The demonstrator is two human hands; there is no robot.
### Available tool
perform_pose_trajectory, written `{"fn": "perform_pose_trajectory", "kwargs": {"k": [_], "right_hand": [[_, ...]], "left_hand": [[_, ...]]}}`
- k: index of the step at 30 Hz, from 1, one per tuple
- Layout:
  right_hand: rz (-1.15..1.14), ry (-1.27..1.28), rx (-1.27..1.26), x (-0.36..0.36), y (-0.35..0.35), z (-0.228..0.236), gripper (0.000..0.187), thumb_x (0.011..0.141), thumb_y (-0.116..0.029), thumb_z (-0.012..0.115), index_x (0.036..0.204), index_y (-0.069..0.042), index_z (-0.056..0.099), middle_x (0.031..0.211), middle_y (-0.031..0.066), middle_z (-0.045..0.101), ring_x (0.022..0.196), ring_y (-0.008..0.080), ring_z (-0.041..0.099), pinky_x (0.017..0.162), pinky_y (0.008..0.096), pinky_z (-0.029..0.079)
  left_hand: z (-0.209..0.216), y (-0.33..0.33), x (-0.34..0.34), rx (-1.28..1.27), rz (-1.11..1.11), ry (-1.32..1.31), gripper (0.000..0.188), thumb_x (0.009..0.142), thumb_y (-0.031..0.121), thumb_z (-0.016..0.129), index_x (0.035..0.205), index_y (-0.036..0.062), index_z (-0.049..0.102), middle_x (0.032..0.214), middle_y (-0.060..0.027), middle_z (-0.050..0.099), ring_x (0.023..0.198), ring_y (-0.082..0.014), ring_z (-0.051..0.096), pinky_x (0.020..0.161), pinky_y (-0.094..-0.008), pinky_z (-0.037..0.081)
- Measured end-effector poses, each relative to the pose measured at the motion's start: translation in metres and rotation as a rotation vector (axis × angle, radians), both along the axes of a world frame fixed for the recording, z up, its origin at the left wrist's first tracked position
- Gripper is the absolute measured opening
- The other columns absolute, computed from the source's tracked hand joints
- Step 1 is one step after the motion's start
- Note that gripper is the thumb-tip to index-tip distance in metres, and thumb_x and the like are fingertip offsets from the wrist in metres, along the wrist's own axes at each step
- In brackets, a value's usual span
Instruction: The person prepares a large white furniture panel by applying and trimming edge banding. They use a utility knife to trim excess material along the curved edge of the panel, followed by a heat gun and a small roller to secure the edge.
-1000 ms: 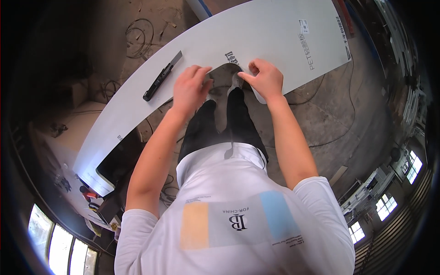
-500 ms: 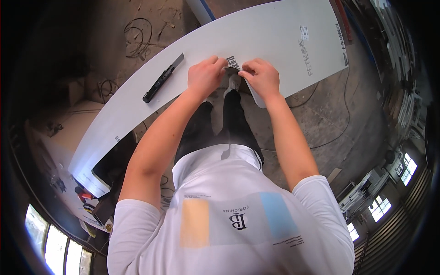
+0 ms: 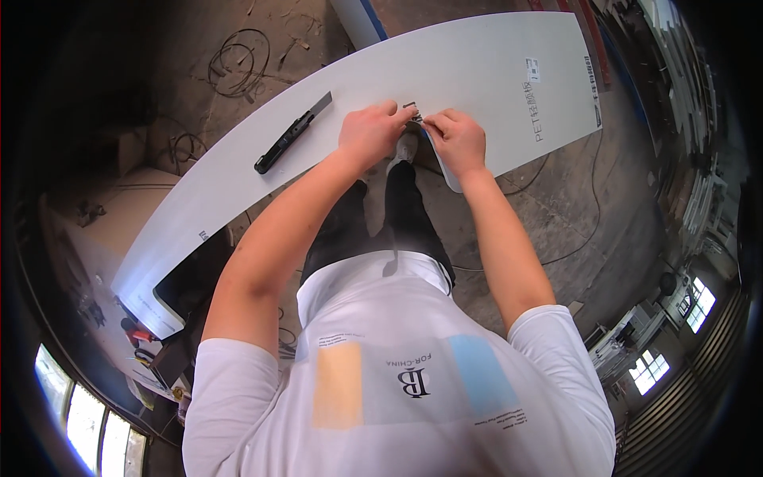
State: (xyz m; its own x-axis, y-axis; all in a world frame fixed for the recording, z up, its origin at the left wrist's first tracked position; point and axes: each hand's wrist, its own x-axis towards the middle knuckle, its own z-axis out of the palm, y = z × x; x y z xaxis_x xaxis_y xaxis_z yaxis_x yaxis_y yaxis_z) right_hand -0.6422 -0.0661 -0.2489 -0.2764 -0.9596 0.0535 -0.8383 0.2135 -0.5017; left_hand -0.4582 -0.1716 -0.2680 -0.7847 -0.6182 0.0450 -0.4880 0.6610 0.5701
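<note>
A long white panel (image 3: 493, 71) lies across the floor in front of me. Both hands meet at its near edge. My left hand (image 3: 369, 131) and my right hand (image 3: 457, 139) pinch a small dark piece (image 3: 411, 110) between their fingertips. A narrow white strip (image 3: 447, 173) curves down from under my right hand, past the panel's edge. A black utility knife (image 3: 290, 135) lies on the panel to the left of my left hand, apart from it. What the dark piece is cannot be made out.
Coiled cables (image 3: 238, 63) lie on the dusty concrete floor beyond the panel, and a thin cable (image 3: 592, 199) runs along the floor on the right. A white bench with small tools (image 3: 135, 334) stands at the lower left. Windows (image 3: 652, 370) show at the lower right.
My hands have come off the panel's edge, where they lay spread, and drawn together around the small dark piece. The knife has not moved on the panel.
</note>
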Motion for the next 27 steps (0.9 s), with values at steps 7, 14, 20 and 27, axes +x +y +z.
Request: {"fn": "perform_pose_trajectory", "kwargs": {"k": [7, 14, 20, 27], "right_hand": [[0.245, 0.142, 0.245, 0.027, 0.02, -0.004, 0.007, 0.085, -0.017, 0.07, 0.08, -0.013, 0.073, 0.083, 0.0063, 0.068, 0.086, 0.0296, 0.067, 0.074, 0.044, 0.051], [0.035, -0.187, 0.095, 0.074, 0.074, 0.027, 0.017, 0.09, -0.03, 0.076, 0.085, -0.014, 0.074, 0.083, 0.0058, 0.071, 0.08, 0.0302, 0.07, 0.069, 0.0441, 0.053], [-0.289, 0.004, 0.006, 0.017, 0.036, 0.016, 0.026, 0.079, -0.03, 0.088, 0.091, -0.012, 0.073, 0.087, 0.0048, 0.071, 0.082, 0.0277, 0.069, 0.075, 0.0424, 0.055], [-0.217, -0.028, 0.204, 0.003, 0.028, 0.008, 0.015, 0.087, -0.028, 0.078, 0.087, -0.013, 0.074, 0.086, 0.0069, 0.072, 0.081, 0.0307, 0.07, 0.074, 0.043, 0.056]], "left_hand": [[-0.01, -0.003, -0.006, -0.032, -0.044, -0.076, 0.032, 0.092, 0.024, 0.071, 0.123, 0.032, 0.07, 0.09, -0.001, 0.066, 0.08, -0.0246, 0.071, 0.064, -0.04, 0.056], [0.004, -0.003, -0.005, -0.029, -0.017, -0.103, 0.03, 0.093, 0.023, 0.07, 0.122, 0.031, 0.07, 0.092, -0.0025, 0.066, 0.079, -0.0271, 0.071, 0.065, -0.0409, 0.056], [0.0, 0.001, -0.006, 0.01, 0.0, -0.07, 0.032, 0.091, 0.022, 0.073, 0.122, 0.0315, 0.07, 0.091, -0.0022, 0.066, 0.08, -0.0272, 0.071, 0.065, -0.0405, 0.056], [-0.002, 0.001, -0.006, -0.027, 0.01, -0.062, 0.031, 0.091, 0.022, 0.073, 0.12, 0.0324, 0.07, 0.09, -0.0023, 0.065, 0.079, -0.0266, 0.071, 0.065, -0.0405, 0.056]]}}
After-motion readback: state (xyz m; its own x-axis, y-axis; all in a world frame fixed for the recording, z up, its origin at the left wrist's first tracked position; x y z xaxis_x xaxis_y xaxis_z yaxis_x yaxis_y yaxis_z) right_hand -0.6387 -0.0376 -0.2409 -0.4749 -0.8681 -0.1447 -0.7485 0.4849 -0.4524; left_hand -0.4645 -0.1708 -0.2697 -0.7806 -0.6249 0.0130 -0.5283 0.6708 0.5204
